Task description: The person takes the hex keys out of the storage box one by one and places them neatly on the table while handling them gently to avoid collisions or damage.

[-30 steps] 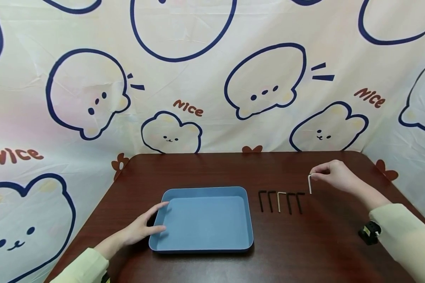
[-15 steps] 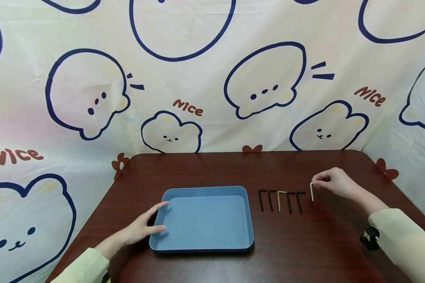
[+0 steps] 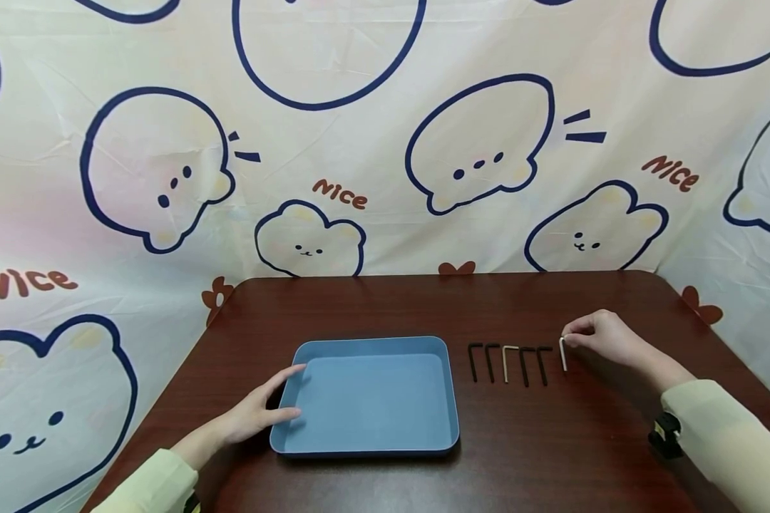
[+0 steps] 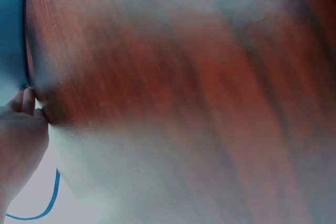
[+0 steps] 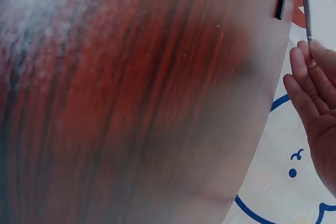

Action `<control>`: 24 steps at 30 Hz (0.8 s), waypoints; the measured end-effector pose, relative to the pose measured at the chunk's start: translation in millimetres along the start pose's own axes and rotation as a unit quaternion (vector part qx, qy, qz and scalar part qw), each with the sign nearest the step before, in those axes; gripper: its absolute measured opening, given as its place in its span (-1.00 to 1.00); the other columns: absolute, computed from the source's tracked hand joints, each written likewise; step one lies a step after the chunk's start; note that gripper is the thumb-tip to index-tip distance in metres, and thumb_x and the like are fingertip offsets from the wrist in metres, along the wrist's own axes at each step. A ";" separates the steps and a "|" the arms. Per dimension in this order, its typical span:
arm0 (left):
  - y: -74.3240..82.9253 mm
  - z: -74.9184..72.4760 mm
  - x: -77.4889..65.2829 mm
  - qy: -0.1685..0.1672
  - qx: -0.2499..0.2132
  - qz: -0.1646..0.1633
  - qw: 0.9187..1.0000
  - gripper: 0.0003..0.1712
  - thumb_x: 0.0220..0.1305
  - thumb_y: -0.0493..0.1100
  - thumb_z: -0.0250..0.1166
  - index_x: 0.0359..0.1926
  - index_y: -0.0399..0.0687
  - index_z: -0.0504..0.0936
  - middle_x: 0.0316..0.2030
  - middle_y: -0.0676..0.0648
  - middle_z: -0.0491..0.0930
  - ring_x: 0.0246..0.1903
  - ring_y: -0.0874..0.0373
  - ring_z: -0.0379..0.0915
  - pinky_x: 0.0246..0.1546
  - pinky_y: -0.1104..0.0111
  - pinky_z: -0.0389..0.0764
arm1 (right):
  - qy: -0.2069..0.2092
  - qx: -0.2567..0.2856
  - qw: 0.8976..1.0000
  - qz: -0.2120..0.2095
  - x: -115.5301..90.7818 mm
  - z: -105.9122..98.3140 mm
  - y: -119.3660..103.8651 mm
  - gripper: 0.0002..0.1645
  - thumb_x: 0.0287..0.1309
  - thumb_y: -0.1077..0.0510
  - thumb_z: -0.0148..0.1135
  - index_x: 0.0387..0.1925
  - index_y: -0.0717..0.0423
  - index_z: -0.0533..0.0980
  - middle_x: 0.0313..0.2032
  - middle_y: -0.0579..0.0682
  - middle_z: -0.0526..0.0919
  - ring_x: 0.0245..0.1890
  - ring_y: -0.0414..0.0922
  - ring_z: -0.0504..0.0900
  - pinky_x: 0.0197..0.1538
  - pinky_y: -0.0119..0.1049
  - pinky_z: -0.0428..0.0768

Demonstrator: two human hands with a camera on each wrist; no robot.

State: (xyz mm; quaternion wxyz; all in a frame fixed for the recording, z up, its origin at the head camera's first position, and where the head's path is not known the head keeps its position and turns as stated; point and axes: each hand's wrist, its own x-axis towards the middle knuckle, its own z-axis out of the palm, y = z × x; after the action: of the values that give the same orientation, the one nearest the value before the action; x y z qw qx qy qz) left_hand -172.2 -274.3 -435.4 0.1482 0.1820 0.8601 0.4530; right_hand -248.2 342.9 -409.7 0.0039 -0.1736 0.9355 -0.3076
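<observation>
My right hand [image 3: 606, 338] pinches a silver hex key [image 3: 563, 356] by its bent end, thumb against fingertips. Its long arm points down toward the table, just right of a row of hex keys. That row holds several black ones, among them a black hex key [image 3: 542, 367] nearest my hand, and one brass-coloured hex key [image 3: 505, 365] in the middle. In the right wrist view the held key sticks up from the fingertips. My left hand [image 3: 252, 413] rests on the left rim of a blue tray [image 3: 372, 453], forefinger and thumb stretched over the edge.
The dark brown wooden table [image 3: 532, 456] carries everything, with the tray left of the hex keys. A pale cloth [image 3: 385, 157] with cartoon bears hangs behind the table and along its sides.
My right hand has come down and slightly toward me with the silver hex key, now level with the row. My left hand and the tray stay in place.
</observation>
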 end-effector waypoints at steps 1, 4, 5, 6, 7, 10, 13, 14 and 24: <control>-0.2 0.1 0.0 0.000 -0.001 0.000 1.000 -0.16 0.31 -0.11 0.30 0.48 -0.14 0.08 0.43 -0.34 -0.01 0.39 -0.34 -0.17 0.22 -0.32 -0.06 | -0.001 -0.001 1.000 -0.002 0.4 0.4 0.3 -0.93 0.16 0.33 0.31 -0.36 0.17 0.69 -0.43 -0.07 0.66 -0.44 -0.12 0.52 -0.38 -0.35 0.55; -1.1 0.0 0.2 0.001 -0.002 0.002 1.000 -0.16 0.31 -0.11 0.30 0.48 -0.14 0.09 0.43 -0.34 -0.01 0.39 -0.33 -0.17 0.23 -0.31 -0.06 | -0.004 -0.006 1.000 -0.008 1.6 2.6 2.0 -0.94 0.16 0.32 0.32 -0.37 0.16 0.69 -0.43 -0.08 0.66 -0.45 -0.16 0.52 -0.37 -0.36 0.54; -1.3 -0.2 0.2 0.000 0.000 0.004 1.000 -0.16 0.31 -0.11 0.30 0.47 -0.15 0.08 0.43 -0.34 -0.01 0.38 -0.34 -0.16 0.23 -0.31 -0.05 | -0.005 -0.008 1.000 -0.010 1.8 3.5 2.3 -0.94 0.16 0.31 0.32 -0.38 0.16 0.69 -0.43 -0.09 0.66 -0.45 -0.18 0.52 -0.37 -0.36 0.53; -1.6 -0.3 0.2 0.000 -0.002 0.003 1.000 -0.16 0.31 -0.11 0.30 0.47 -0.15 0.08 0.43 -0.34 -0.01 0.38 -0.34 -0.16 0.23 -0.31 -0.06 | -0.006 -0.009 1.000 -0.012 1.9 4.5 2.7 -0.95 0.16 0.31 0.33 -0.39 0.16 0.68 -0.44 -0.10 0.65 -0.45 -0.20 0.51 -0.37 -0.36 0.52; -1.9 -0.4 0.2 0.001 -0.002 0.003 1.000 -0.16 0.31 -0.11 0.30 0.47 -0.15 0.08 0.43 -0.34 -0.01 0.38 -0.34 -0.16 0.23 -0.32 -0.06 | -0.008 -0.009 1.000 -0.015 1.9 5.5 2.7 -0.95 0.16 0.30 0.33 -0.39 0.15 0.68 -0.44 -0.11 0.65 -0.45 -0.21 0.50 -0.37 -0.36 0.51; -2.1 -0.6 0.1 0.001 -0.004 0.003 1.000 -0.16 0.31 -0.11 0.30 0.47 -0.14 0.09 0.43 -0.34 -0.01 0.38 -0.34 -0.16 0.23 -0.32 -0.07 | -0.015 -0.009 1.000 -0.014 1.7 8.3 3.0 -0.94 0.16 0.28 0.34 -0.41 0.12 0.67 -0.48 -0.14 0.62 -0.46 -0.23 0.49 -0.38 -0.37 0.48; -1.7 -0.9 0.2 0.000 -0.003 0.003 1.000 -0.16 0.31 -0.11 0.30 0.47 -0.14 0.08 0.43 -0.34 -0.01 0.38 -0.34 -0.16 0.23 -0.33 -0.07 | -0.023 -0.009 1.000 -0.012 1.4 10.0 2.9 -0.93 0.16 0.27 0.33 -0.42 0.11 0.67 -0.50 -0.15 0.60 -0.47 -0.22 0.48 -0.37 -0.36 0.46; -1.5 -0.9 0.1 0.000 -0.004 0.003 1.000 -0.16 0.31 -0.11 0.30 0.47 -0.14 0.09 0.43 -0.34 -0.01 0.38 -0.34 -0.16 0.23 -0.33 -0.07 | -0.025 -0.009 1.000 -0.012 1.7 10.4 3.1 -0.93 0.16 0.28 0.33 -0.43 0.11 0.67 -0.50 -0.15 0.60 -0.47 -0.22 0.48 -0.37 -0.36 0.46; -2.0 -0.2 0.0 0.002 0.002 0.009 1.000 -0.16 0.30 -0.11 0.30 0.47 -0.14 0.09 0.43 -0.34 0.00 0.38 -0.32 -0.16 0.23 -0.31 -0.07 | -0.032 -0.031 0.999 -0.001 6.4 13.1 5.5 -0.95 0.14 0.26 0.36 -0.40 0.12 0.71 -0.37 -0.06 0.71 -0.32 -0.13 0.60 -0.23 -0.25 0.56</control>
State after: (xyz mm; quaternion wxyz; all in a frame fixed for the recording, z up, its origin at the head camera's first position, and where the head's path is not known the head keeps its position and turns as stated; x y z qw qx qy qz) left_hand -172.6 -275.5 -436.9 0.1426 0.1889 0.8595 0.4530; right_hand -254.6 337.4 -422.8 0.0279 -0.1838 0.9439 -0.2728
